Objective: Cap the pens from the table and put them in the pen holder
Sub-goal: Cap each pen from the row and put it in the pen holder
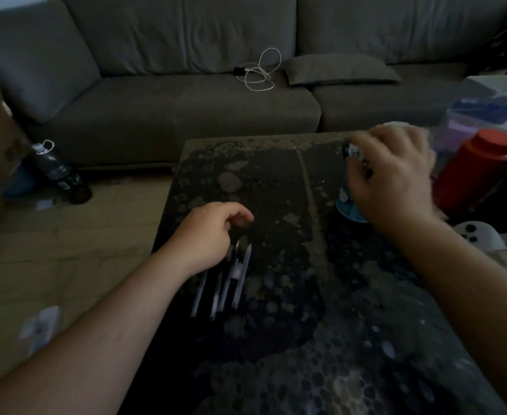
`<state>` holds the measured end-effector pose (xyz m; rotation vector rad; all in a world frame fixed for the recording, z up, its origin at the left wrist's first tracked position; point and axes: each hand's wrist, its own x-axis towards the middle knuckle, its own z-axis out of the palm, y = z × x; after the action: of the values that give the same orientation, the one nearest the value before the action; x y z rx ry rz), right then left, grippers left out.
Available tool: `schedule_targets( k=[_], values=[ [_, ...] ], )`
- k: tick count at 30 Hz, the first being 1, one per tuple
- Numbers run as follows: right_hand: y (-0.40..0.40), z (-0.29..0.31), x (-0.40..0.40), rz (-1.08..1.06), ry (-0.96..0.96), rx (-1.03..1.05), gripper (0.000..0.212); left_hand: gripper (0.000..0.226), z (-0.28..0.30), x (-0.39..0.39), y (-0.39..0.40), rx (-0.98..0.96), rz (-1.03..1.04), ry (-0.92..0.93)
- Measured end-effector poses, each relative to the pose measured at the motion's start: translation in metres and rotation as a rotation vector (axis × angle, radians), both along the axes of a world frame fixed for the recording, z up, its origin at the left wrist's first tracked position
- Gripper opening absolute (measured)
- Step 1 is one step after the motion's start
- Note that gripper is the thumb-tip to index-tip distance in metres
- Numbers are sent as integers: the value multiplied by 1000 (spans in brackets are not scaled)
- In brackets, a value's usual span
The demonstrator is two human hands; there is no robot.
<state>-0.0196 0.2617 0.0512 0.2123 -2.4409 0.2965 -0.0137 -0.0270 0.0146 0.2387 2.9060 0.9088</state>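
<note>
Dimly: mottled dark counter (276, 181) | slim pens (234, 280) bunched, left hand (210, 235) loosely curled beside them, grasping nothing | right hand (393, 178) blurred over round blue pen holder (348, 208), grip unclear.

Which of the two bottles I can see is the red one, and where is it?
The red bottle stands upright at the table's far right edge, beyond the right hand. The other, a dark bottle, stands on the floor by the sofa.

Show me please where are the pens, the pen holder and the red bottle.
pens (236, 283): head view, middle of the bundle on the table.
pen holder (346, 205): head view, blue lower wall, left of the right hand.
red bottle (473, 178): head view, middle of its body.
</note>
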Motion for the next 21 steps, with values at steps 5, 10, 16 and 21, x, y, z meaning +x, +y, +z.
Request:
schedule_targets(
  k=[5, 10, 16, 21],
  values=[
    [-83, -39, 42, 519, -512, 186, 30, 26, -4, -3, -15, -215, -67, -46],
    [-114, -73, 61, 684, -748, 289, 37, 26, -5, 12, -4, -289, -166, -181],
    [-116, -68, 60, 630, -870, 206, 33, 34, -6, 21, 3, -364, -142, -148],
    [-107, -66, 55, 371, -865, 218, 28, 22, -2, 25, 10, -462, -189, -149]
  ],
)
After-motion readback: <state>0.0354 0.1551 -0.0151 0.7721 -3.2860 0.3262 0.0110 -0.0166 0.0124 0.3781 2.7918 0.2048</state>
